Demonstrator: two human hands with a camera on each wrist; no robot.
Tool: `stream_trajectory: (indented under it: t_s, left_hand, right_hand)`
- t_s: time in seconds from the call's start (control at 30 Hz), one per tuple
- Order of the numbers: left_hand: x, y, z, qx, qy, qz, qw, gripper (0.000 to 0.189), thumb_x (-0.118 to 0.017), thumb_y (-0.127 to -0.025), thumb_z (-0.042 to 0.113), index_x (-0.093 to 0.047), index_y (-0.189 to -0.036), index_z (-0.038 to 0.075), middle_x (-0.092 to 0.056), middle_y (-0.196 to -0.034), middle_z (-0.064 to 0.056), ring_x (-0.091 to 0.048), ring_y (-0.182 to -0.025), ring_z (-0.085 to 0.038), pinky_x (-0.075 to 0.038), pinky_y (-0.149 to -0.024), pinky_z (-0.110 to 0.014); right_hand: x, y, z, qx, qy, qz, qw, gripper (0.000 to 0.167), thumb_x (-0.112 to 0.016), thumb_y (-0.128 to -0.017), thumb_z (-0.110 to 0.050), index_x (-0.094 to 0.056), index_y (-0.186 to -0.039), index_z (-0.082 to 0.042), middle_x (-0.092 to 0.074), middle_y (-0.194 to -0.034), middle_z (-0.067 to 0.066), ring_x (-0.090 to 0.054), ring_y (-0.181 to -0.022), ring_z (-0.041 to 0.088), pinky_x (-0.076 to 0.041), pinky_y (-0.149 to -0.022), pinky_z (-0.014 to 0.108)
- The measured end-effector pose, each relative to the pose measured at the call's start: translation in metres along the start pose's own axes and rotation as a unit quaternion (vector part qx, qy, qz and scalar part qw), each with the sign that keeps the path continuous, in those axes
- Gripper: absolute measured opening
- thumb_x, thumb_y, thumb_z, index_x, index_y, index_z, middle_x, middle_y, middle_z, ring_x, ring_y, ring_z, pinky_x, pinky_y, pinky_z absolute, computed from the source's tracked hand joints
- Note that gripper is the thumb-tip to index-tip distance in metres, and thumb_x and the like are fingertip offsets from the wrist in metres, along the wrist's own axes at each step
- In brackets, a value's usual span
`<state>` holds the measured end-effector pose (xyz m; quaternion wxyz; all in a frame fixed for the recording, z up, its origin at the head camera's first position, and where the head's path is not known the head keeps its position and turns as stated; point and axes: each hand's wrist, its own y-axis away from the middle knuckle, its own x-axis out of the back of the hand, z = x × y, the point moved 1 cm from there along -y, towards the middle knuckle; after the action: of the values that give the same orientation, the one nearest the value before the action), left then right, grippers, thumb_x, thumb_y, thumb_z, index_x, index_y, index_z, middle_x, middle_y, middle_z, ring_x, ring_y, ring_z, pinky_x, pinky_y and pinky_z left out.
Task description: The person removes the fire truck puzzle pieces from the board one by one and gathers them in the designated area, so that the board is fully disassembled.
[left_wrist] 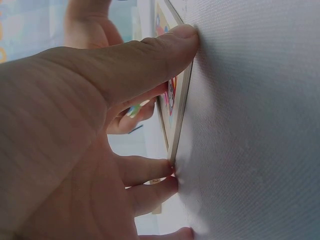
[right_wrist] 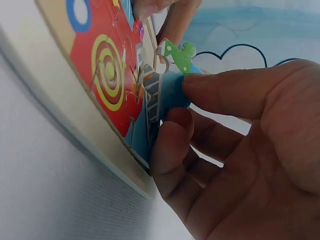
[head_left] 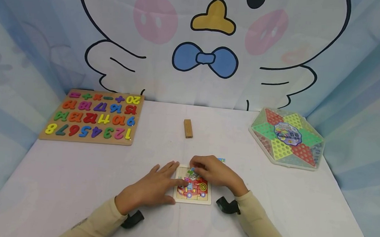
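Note:
A small wooden jigsaw puzzle [head_left: 193, 201] with a red vehicle picture lies on the table, partly covered by both hands. My right hand [head_left: 217, 172] pinches a blue and green puzzle piece [right_wrist: 173, 89] between thumb and fingers. In the right wrist view the piece is tilted up at the picture's edge, over the other fitted pieces. My left hand [head_left: 151, 188] lies along the tray's left side with its fingers spread. Its thumb [left_wrist: 170, 47] touches the near corner, one finger rests on the picture, and others touch the far corner.
A blue puzzle piece [head_left: 222, 159] lies just beyond the right hand. Farther back stands a small wooden block [head_left: 188, 128]. A number board [head_left: 92, 118] is at the back left, and a hexagonal checkers box [head_left: 286, 139] at the back right. A printed curtain [head_left: 205, 86] hangs behind.

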<state>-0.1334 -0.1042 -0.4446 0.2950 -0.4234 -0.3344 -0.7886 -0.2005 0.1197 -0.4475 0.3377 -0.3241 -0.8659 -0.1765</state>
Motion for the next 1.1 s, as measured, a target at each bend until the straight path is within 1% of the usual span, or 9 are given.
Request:
stream_trajectory:
  t_s: [0.27,0.43,0.53,0.6,0.67,0.73,0.87,0.97,1.1]
  left_hand:
    - [0.001,0.001,-0.001,-0.001,0.002,0.003,1.0000,0.056,-0.082,-0.088,0.034,-0.064,-0.141,0.028,-0.028,-0.165,-0.020,-0.020,-0.154,-0.037,-0.023,-0.115,-0.069]
    - [0.002,0.002,-0.001,-0.002,0.000,0.004,1.0000,0.056,-0.082,-0.088,0.035,-0.064,-0.141,0.028,-0.028,-0.165,-0.020,-0.020,-0.154,-0.037,-0.023,-0.115,-0.070]
    - [0.002,0.003,-0.001,-0.001,-0.001,0.004,1.0000,0.056,-0.082,-0.088,0.035,-0.064,-0.141,0.028,-0.028,-0.165,-0.020,-0.020,-0.154,-0.037,-0.023,-0.115,-0.069]
    - [0.002,0.003,-0.001,0.000,0.000,0.005,1.0000,0.056,-0.082,-0.087,0.035,-0.064,-0.140,0.028,-0.028,-0.164,-0.021,-0.021,-0.154,-0.038,-0.023,-0.115,-0.069]
    - [0.001,0.003,0.000,0.001,0.003,0.005,1.0000,0.056,-0.082,-0.087,0.034,-0.064,-0.140,0.028,-0.028,-0.165,-0.021,-0.020,-0.154,-0.038,-0.023,-0.116,-0.069]
    - [0.001,0.002,0.001,0.002,0.007,0.003,1.0000,0.056,-0.082,-0.087,0.034,-0.064,-0.140,0.029,-0.027,-0.165,-0.021,-0.020,-0.154,-0.039,-0.022,-0.116,-0.069]
    - [0.000,0.002,0.001,0.005,0.007,0.001,1.0000,0.056,-0.082,-0.087,0.034,-0.064,-0.140,0.030,-0.026,-0.165,-0.020,-0.019,-0.154,-0.038,-0.021,-0.117,-0.068]
    - [-0.001,0.001,0.001,0.004,0.004,0.003,1.0000,0.057,-0.082,-0.087,0.034,-0.064,-0.140,0.030,-0.026,-0.165,-0.019,-0.020,-0.154,-0.038,-0.021,-0.117,-0.068]
    - [-0.002,0.000,0.000,0.003,0.003,0.006,1.0000,0.057,-0.083,-0.087,0.034,-0.064,-0.140,0.029,-0.027,-0.165,-0.020,-0.020,-0.154,-0.038,-0.021,-0.117,-0.068]
  right_hand:
    - [-0.001,-0.001,-0.001,-0.008,0.003,0.001,1.0000,0.015,-0.061,-0.099,-0.003,-0.066,-0.109,-0.013,-0.062,-0.087,-0.006,-0.054,-0.079,0.010,-0.049,-0.074,0.028]
    - [0.000,-0.002,-0.002,-0.005,-0.008,0.003,0.9999,0.018,-0.062,-0.098,-0.002,-0.066,-0.112,-0.014,-0.063,-0.086,-0.004,-0.055,-0.076,0.009,-0.049,-0.071,0.028]
    - [0.004,-0.001,-0.003,0.003,-0.010,0.011,0.9999,0.018,-0.062,-0.099,-0.004,-0.066,-0.114,-0.013,-0.065,-0.087,-0.003,-0.055,-0.076,0.009,-0.049,-0.070,0.027]
    - [0.010,0.002,-0.005,0.007,-0.006,0.020,0.9998,0.018,-0.062,-0.099,-0.006,-0.067,-0.115,-0.012,-0.066,-0.089,-0.003,-0.056,-0.077,0.009,-0.050,-0.071,0.027]
    - [0.019,0.007,-0.005,0.009,-0.001,0.034,0.9994,0.017,-0.063,-0.100,-0.008,-0.067,-0.116,-0.011,-0.066,-0.090,-0.004,-0.056,-0.078,0.010,-0.050,-0.071,0.028]
    - [0.031,0.015,-0.004,0.003,0.001,0.051,0.9987,0.017,-0.064,-0.101,-0.008,-0.067,-0.117,-0.010,-0.066,-0.090,-0.002,-0.057,-0.077,0.013,-0.051,-0.069,0.029]
    - [0.055,0.035,0.012,-0.027,0.028,0.081,0.9960,0.016,-0.064,-0.100,-0.005,-0.067,-0.115,-0.009,-0.065,-0.088,0.000,-0.056,-0.075,0.015,-0.049,-0.066,0.029]
    - [0.069,0.049,0.029,-0.057,0.054,0.082,0.9935,0.015,-0.065,-0.098,-0.003,-0.068,-0.112,-0.010,-0.064,-0.086,-0.001,-0.054,-0.076,0.014,-0.047,-0.066,0.029]
    - [0.078,0.063,0.048,-0.076,0.067,0.063,0.9928,0.015,-0.066,-0.097,-0.001,-0.068,-0.108,-0.011,-0.063,-0.083,-0.004,-0.054,-0.076,0.013,-0.047,-0.069,0.030]
